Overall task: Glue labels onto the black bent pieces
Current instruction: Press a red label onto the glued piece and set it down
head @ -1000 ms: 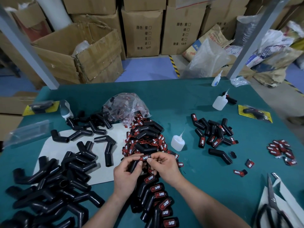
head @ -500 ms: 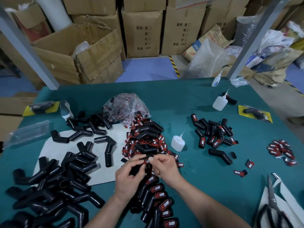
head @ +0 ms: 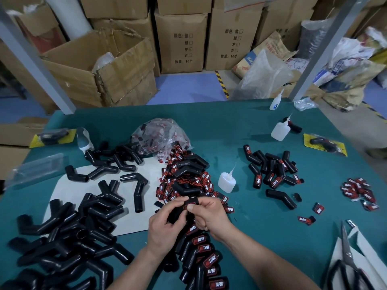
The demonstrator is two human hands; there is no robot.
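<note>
My left hand (head: 165, 225) grips a black bent piece (head: 178, 214) near the table's middle front. My right hand (head: 209, 216) pinches the upper end of that piece, thumb pressed on a red and black label (head: 189, 205) lying on it. Behind the hands lies a heap of loose labels (head: 184, 181) with a few bent pieces on top. A row of labelled pieces (head: 203, 258) runs toward me between my forearms. Unlabelled bent pieces (head: 62, 233) are piled at the left. A white glue bottle (head: 226, 181) stands just right of the label heap.
A second pile of pieces (head: 272, 170) lies at the right, with more labels (head: 359, 192) farther right. Scissors (head: 347, 266) lie at the front right corner. Two more glue bottles (head: 279, 131) stand at the back right. A plastic bag of labels (head: 159, 137) sits at the back.
The label that faced up between both thumbs a second ago now sits pressed against the piece's end under my right thumb. Both hands stayed in the same spot.
</note>
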